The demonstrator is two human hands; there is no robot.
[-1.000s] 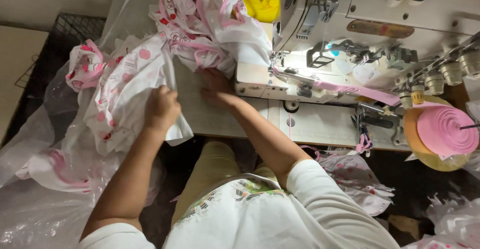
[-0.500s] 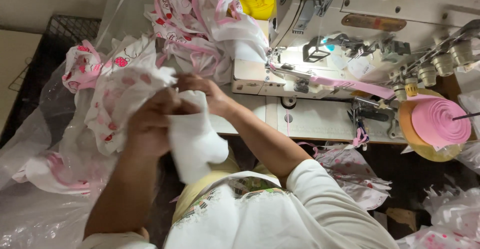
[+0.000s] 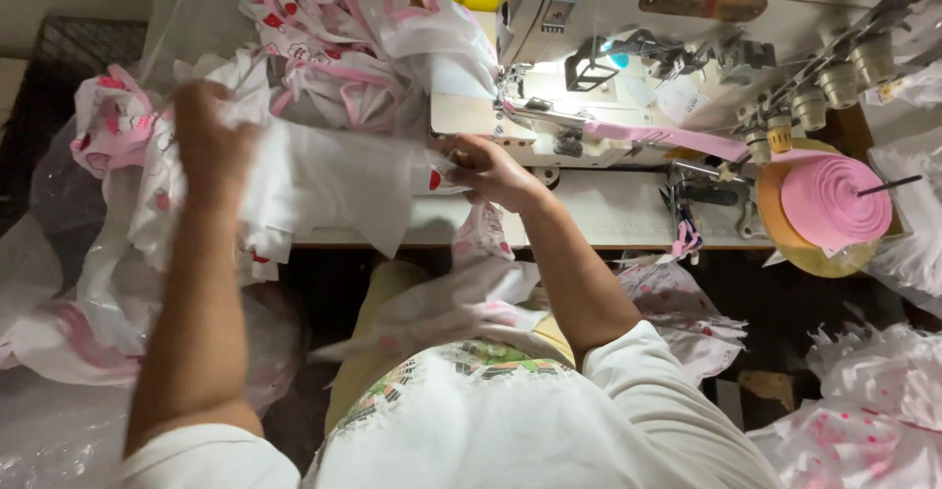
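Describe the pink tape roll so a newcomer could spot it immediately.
Start at the white sewing machine, then look to the right end of its table. The pink tape roll lies flat on a yellow disc; unlike the printed fabric around, it is plain, coiled pink.

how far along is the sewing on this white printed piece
Done, apparently: pink-trimmed printed pieces are heaped behind the machine. In hand: the left hand and right hand stretch one white printed fabric piece before the white sewing machine. Left: it is not yet under the needle; more cut fabric waits at left.
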